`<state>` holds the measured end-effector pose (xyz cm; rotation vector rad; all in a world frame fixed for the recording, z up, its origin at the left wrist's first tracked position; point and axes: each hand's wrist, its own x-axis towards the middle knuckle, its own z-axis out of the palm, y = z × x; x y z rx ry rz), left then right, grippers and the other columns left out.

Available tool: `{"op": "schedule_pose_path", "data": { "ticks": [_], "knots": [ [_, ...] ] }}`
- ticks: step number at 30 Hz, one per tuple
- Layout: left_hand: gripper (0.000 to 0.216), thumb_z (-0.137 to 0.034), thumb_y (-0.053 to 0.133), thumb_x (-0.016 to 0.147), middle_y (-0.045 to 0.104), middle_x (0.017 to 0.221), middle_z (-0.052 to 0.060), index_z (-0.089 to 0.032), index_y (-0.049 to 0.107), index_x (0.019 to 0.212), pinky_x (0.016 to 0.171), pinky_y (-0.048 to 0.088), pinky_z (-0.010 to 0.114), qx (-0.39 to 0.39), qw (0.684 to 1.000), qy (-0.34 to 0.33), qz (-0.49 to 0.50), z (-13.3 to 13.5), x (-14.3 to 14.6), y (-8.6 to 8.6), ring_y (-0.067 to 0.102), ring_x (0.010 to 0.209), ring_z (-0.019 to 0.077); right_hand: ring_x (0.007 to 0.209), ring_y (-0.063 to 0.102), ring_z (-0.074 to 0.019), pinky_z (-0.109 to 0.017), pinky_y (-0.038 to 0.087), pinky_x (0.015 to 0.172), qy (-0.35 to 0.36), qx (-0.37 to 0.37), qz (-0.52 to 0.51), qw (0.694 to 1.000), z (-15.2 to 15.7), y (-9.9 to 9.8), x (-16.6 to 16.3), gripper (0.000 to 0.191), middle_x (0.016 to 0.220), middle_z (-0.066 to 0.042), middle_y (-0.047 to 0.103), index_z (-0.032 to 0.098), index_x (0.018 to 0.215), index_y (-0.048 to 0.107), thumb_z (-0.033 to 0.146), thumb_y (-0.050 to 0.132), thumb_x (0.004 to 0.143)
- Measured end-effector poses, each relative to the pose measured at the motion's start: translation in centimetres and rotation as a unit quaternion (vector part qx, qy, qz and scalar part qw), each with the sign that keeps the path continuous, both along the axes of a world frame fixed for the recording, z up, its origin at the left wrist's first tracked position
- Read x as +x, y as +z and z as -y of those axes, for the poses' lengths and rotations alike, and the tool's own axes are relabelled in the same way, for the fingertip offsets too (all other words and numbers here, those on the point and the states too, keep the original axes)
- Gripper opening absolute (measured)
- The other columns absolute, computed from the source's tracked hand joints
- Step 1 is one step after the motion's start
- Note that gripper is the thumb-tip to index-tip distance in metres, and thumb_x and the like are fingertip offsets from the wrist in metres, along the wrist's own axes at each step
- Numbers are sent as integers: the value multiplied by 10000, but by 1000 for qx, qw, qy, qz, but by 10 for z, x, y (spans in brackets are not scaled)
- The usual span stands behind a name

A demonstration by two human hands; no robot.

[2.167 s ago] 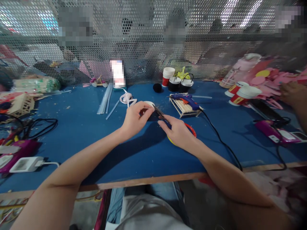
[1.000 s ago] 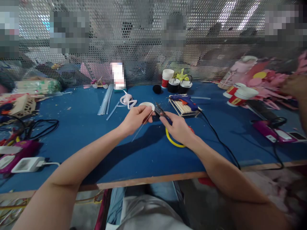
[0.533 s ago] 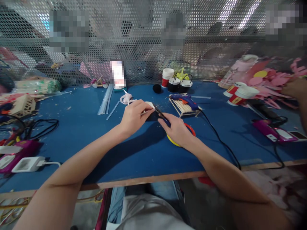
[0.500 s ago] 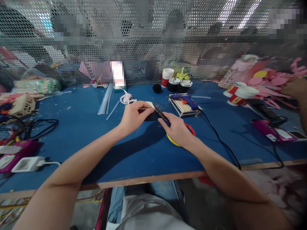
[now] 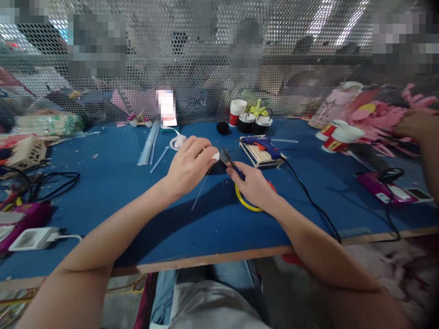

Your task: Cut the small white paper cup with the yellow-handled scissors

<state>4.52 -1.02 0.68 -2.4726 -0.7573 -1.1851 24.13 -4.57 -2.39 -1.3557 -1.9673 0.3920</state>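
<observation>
Head | left hand (image 5: 188, 167) fingers pinch thin stick (image 5: 202, 187) | right hand (image 5: 254, 185) fingers grip scissors (image 5: 228, 161)

Near my hands the blue table (image 5: 192, 228) lies open to its front edge, while beyond them the glue gun (image 5: 262, 142), its black cord (image 5: 310, 201) and far cups (image 5: 247, 119) block passage.

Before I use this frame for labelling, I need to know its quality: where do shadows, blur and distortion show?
Head view: light from above casts dark arm shadows on the blue table beneath the left hand and right hand; the thin stick is faint; edges bow and soften, blurring the pink foam pieces; bright streaks top right.
</observation>
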Motion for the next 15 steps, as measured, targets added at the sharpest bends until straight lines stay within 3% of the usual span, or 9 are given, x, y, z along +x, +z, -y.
{"op": "schedule_pose_path", "data": {
  "ticks": [3, 6, 7, 9, 11, 12, 13, 14, 15],
  "knots": [
    [144, -236, 556, 849, 631, 764, 64, -161, 601, 736, 737, 438, 343, -5, 999, -36, 10, -4, 2, -4, 536, 750, 179, 867, 639, -215, -321, 481, 743, 24, 27, -3, 999, 3, -2, -4, 293, 969, -71, 686, 184, 1022, 612, 380, 430, 901],
    [148, -255, 607, 811, 611, 707, 33, -165, 598, 693, 687, 439, 305, -216, 963, -67, 150, -4, 6, -8, 529, 683, 144, 906, 629, -236, -356, 485, 779, 14, 66, 27, 997, 3, -7, -5, 295, 980, -103, 674, 162, 1032, 596, 368, 431, 902],
    [159, -266, 619, 798, 595, 674, 22, -160, 589, 682, 629, 433, 277, -332, 915, -87, 210, -3, 8, -8, 515, 627, 124, 897, 626, -244, -372, 486, 779, 5, 85, 42, 995, 3, -9, -4, 308, 971, -119, 668, 146, 1046, 587, 368, 430, 901],
    [208, -295, 628, 784, 538, 593, -8, -151, 552, 655, 503, 381, 220, -566, 751, -148, 306, -1, 13, -8, 447, 499, 78, 873, 618, -259, -403, 485, 773, -13, 127, 73, 989, 1, -12, -3, 341, 952, -148, 651, 114, 1085, 562, 366, 426, 899],
    [242, -310, 638, 775, 487, 546, -34, -147, 520, 640, 447, 324, 186, -700, 585, -210, 352, 1, 16, -8, 380, 433, 46, 852, 611, -263, -419, 482, 769, -27, 156, 90, 983, -1, -14, -1, 357, 933, -157, 641, 103, 1107, 547, 364, 418, 899],
    [247, -319, 638, 776, 480, 541, -38, -146, 518, 646, 443, 314, 179, -723, 543, -225, 362, 1, 17, -7, 371, 426, 39, 849, 610, -262, -418, 481, 770, -31, 158, 89, 983, -1, -14, 0, 354, 928, -154, 641, 109, 1101, 550, 367, 417, 898],
    [247, -332, 625, 787, 489, 543, -35, -145, 526, 660, 445, 314, 176, -727, 538, -224, 364, 2, 17, -6, 378, 427, 39, 851, 612, -257, -411, 481, 772, -32, 147, 82, 985, -2, -13, 0, 344, 929, -147, 646, 120, 1086, 559, 371, 419, 898],
    [249, -348, 596, 810, 511, 548, -24, -144, 542, 678, 450, 321, 179, -716, 568, -209, 347, 3, 15, -5, 396, 432, 46, 857, 616, -251, -397, 482, 773, -29, 127, 69, 989, -3, -11, 1, 333, 938, -138, 654, 132, 1066, 572, 376, 420, 898],
    [257, -358, 557, 836, 538, 557, -9, -142, 560, 697, 459, 335, 187, -691, 627, -180, 311, 3, 13, -3, 420, 443, 57, 866, 621, -245, -382, 482, 773, -23, 102, 54, 993, -3, -9, 1, 323, 951, -129, 662, 141, 1043, 584, 378, 420, 899]
  ]
}}
